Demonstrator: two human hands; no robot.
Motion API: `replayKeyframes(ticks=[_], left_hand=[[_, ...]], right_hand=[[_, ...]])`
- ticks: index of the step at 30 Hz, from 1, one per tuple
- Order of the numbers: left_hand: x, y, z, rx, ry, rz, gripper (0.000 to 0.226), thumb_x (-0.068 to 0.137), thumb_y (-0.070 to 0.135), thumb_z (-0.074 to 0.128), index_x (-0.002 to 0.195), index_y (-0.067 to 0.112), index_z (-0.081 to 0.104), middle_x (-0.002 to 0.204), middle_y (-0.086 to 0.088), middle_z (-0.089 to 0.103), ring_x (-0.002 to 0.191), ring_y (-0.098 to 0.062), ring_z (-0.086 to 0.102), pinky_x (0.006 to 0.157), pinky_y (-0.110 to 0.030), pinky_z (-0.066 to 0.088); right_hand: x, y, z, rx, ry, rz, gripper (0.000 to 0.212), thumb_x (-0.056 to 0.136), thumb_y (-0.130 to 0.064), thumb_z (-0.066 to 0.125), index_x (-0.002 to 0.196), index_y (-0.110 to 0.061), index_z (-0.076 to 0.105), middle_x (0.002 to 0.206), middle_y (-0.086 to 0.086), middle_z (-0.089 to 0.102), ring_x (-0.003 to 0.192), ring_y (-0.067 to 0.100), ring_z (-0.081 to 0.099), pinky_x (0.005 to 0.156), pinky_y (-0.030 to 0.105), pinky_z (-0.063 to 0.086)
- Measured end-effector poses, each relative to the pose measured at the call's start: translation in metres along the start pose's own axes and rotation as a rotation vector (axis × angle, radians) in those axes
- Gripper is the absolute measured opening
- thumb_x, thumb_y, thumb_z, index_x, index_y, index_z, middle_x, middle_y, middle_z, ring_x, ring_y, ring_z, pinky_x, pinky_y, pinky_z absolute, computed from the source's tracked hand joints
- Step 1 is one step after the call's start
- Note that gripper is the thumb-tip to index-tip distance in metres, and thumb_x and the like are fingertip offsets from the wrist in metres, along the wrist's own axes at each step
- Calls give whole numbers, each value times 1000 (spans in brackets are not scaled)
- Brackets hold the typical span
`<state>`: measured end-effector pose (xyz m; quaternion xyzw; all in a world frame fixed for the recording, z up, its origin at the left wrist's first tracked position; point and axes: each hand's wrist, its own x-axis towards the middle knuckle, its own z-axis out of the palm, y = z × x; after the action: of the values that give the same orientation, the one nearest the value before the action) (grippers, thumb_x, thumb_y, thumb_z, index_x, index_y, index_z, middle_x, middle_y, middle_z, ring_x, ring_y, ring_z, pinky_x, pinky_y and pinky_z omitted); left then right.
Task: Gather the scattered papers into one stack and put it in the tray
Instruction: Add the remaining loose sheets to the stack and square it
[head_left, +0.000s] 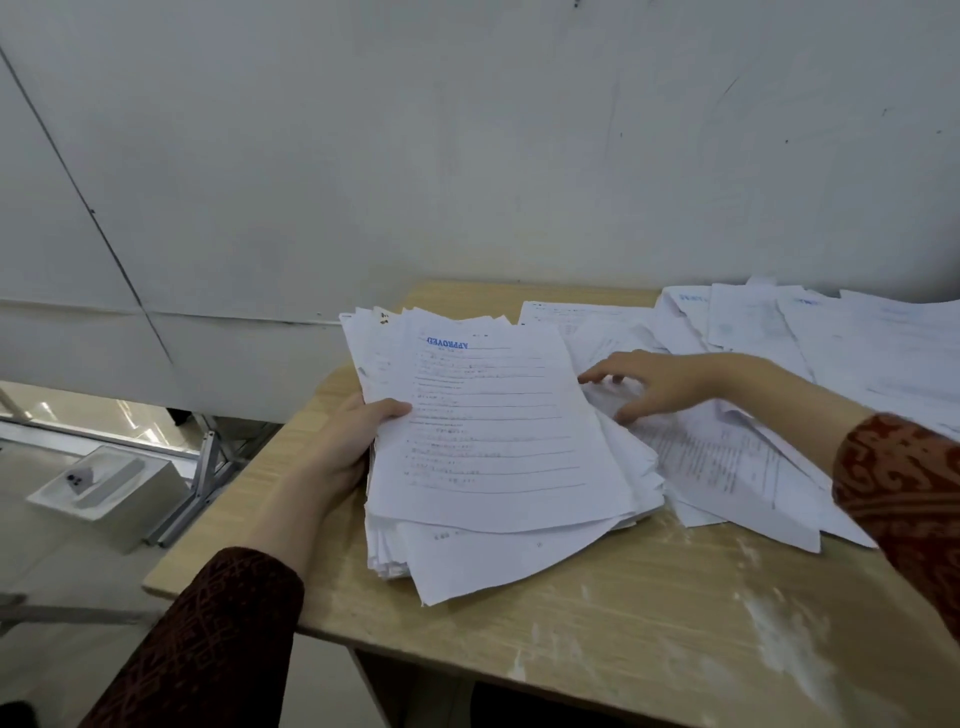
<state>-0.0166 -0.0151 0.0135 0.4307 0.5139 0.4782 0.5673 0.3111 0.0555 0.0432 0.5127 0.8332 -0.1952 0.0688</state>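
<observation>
A thick, uneven stack of white printed papers (498, 447) lies on the left part of the wooden table (623, 613); its top sheet bears a blue "APPROVED" stamp. My left hand (348, 441) grips the stack's left edge, thumb on top. My right hand (654, 384) reaches over loose sheets (727, 457) just right of the stack, fingers spread and lightly curved, touching the paper. More scattered papers (841, 338) cover the table's far right. No tray shows on the table.
A grey wall (467, 156) stands right behind the table. On the floor to the left sits a white box (109, 488) beside a metal frame (202, 478). The table's front surface has white smears.
</observation>
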Motion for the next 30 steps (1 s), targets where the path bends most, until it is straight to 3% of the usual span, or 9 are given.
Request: replayKeyframes(ticks=[4, 8, 12, 14, 17, 21, 23, 27, 30], left_hand=[[3, -2, -4, -2, -19, -18, 21, 94, 4, 48, 108, 12, 61, 115, -12, 68, 104, -31, 65, 92, -45, 50], [5, -1, -5, 1, -33, -21, 21, 93, 6, 51, 110, 13, 61, 112, -10, 70, 101, -30, 67, 86, -43, 52], [5, -2, -5, -46, -29, -32, 25, 91, 7, 53, 116, 10, 58, 112, -11, 70, 102, -32, 67, 85, -43, 53], [5, -2, -5, -60, -22, -30, 29, 91, 6, 53, 120, 9, 57, 113, -12, 70, 102, -32, 67, 84, -43, 53], [6, -2, -5, -62, -23, -27, 31, 90, 6, 52, 121, 8, 56, 112, -12, 70, 101, -32, 67, 81, -42, 53], [5, -1, -4, -62, -35, -28, 25, 91, 6, 52, 115, 11, 58, 108, -11, 72, 97, -31, 69, 80, -43, 53], [3, 0, -4, -64, -37, -22, 25, 91, 5, 52, 114, 12, 58, 108, -11, 71, 97, -32, 68, 79, -43, 54], [1, 0, -4, -72, -49, -22, 27, 91, 5, 53, 116, 14, 55, 110, -14, 70, 98, -35, 67, 79, -45, 54], [0, 1, -3, -66, -39, -33, 26, 91, 6, 54, 115, 13, 55, 107, -15, 70, 95, -35, 68, 75, -44, 54]], right_hand=[[12, -3, -20, -130, -78, -9, 42, 83, -34, 69, 121, -32, 51, 115, -4, 46, 106, 16, 47, 96, 30, 40], [22, -7, -31, -228, -65, -32, 7, 88, -22, 63, 90, -26, 59, 90, -12, 50, 90, 13, 48, 77, 22, 39], [21, 2, -42, -339, 102, 7, 14, 90, -15, 56, 81, -24, 53, 88, -10, 54, 88, 16, 50, 79, 28, 43], [15, 11, -53, -371, 347, 58, 12, 92, -17, 53, 81, -22, 50, 89, 1, 58, 87, 24, 53, 79, 38, 46], [3, 21, -72, -204, 677, 76, 7, 93, -16, 52, 88, -13, 55, 88, 12, 61, 79, 27, 53, 71, 37, 44], [-16, 15, -95, -102, 981, -26, 10, 93, -13, 51, 96, -8, 60, 87, 5, 62, 81, 20, 49, 74, 29, 39], [-23, 3, -104, -2, 1033, -49, 8, 92, -6, 49, 94, -7, 57, 87, 2, 57, 80, 18, 47, 66, 22, 35], [-24, -18, -114, 645, 961, -50, 21, 95, -13, 44, 100, 5, 53, 77, 4, 51, 70, 17, 45, 61, 25, 34], [-18, -35, -107, 391, 932, -76, 21, 97, -14, 42, 107, 2, 52, 84, 7, 51, 70, 21, 45, 59, 29, 33]])
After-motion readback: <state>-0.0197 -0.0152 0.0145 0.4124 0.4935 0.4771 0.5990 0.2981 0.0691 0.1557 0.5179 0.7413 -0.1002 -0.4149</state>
